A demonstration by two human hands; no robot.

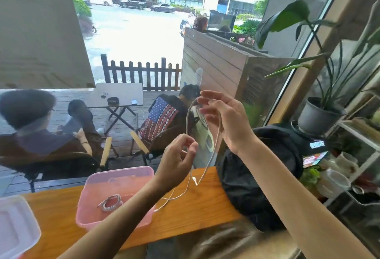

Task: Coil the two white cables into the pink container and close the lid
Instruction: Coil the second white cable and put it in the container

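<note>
The pink container stands open on the wooden table, with one coiled white cable lying inside it. The second white cable hangs in a loop in the air above the table's right part. My right hand pinches the top of that loop. Lower and to the left, my left hand pinches another part of the same cable. Both cable ends dangle down toward the tabletop. The container's translucent white lid lies at the table's left edge.
The wooden table runs along a large window. A black bag sits on it at the right. Potted plants and a white shelf with cups stand further right. People sit outside behind the glass.
</note>
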